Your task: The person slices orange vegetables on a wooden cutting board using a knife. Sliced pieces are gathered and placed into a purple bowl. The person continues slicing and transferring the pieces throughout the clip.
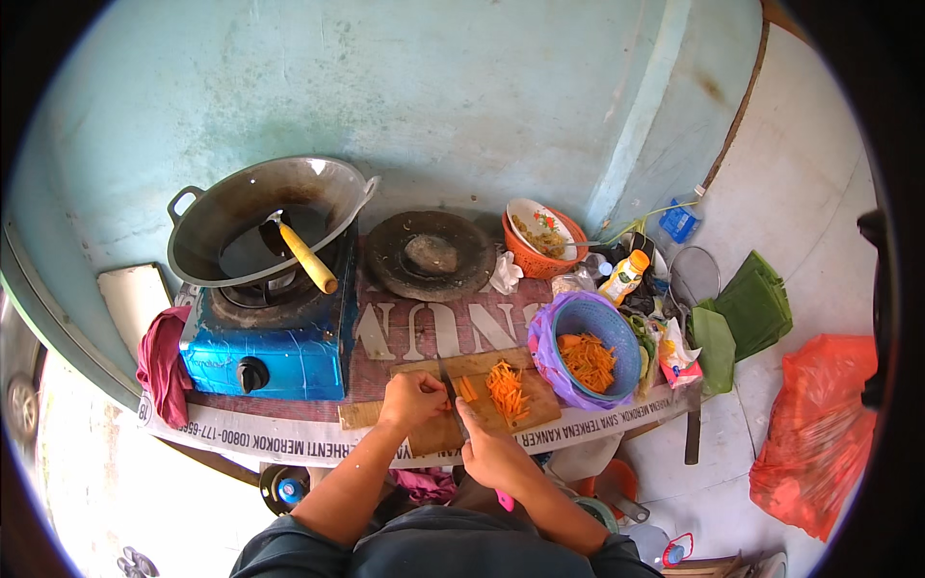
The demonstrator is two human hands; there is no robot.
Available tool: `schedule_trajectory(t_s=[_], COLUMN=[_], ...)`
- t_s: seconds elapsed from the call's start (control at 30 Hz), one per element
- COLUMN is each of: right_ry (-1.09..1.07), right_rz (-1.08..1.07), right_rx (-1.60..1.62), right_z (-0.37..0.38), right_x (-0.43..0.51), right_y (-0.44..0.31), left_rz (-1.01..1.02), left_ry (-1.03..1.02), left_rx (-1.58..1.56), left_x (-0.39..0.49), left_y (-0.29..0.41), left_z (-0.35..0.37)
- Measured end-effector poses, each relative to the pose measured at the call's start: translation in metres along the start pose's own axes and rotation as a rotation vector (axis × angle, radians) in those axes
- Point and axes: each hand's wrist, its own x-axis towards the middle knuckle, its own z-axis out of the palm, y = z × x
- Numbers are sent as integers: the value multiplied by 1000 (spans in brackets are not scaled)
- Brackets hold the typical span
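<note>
My right hand [494,455] grips a kitchen knife with a pink handle [504,500]; its dark blade [451,394] points away from me over a wooden cutting board [542,404]. Left of the blade, the fingers of my left hand [413,402] are pinched together on a small piece of carrot, mostly hidden by them. Just right of the blade lie a few carrot slices [467,389]. A pile of carrot strips [508,390] rests farther right on the board. Beside it, a blue plastic basket [627,354] in a purple bag [542,339] holds more carrot strips [585,360].
At left, a large wok [217,238] with a yellow-handled utensil [307,256] sits on a blue gas stove [289,368]. Behind the board is a stone mortar [383,253]. An orange basket [538,264] carries a bowl of food. A dark handle [692,437] overhangs the table's right edge.
</note>
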Motion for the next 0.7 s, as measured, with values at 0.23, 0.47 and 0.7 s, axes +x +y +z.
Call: schedule_trajectory(t_s=[0.23, 0.47, 0.7], right_ry=[-26, 31, -32], right_rz=[11, 13, 59], right_rx=[-54, -40, -83], right_z=[5, 5, 2], right_x=[-35, -36, -33], right_y=[9, 5, -6], left_rz=[3, 8, -11], left_ry=[-27, -23, -29], left_rx=[-43, -22, 0], left_x=[4, 4, 0], left_y=[-9, -8, -1], left_z=[-4, -3, -3])
